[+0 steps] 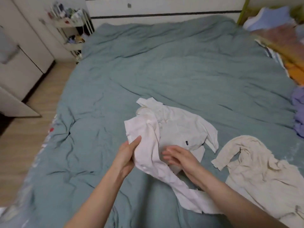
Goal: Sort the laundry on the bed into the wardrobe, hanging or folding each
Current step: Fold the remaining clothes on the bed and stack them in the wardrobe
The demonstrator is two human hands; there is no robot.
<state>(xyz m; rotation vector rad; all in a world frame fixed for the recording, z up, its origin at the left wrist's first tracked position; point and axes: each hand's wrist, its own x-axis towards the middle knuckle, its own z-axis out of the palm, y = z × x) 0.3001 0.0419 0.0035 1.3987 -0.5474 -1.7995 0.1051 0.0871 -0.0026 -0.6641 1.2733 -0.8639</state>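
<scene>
Head view: near the bed's (pixel 164 71) front edge, my left hand (pixel 126 155) grips the white shirt's (pixel 172 127) front panel, lifting it for folding, while my right hand (pixel 179 157), fingers relaxed, hovers above.

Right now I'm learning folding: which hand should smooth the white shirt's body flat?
Probably the right hand: it hovers open over the white shirt. The left hand already grips its raised front edge.
</scene>
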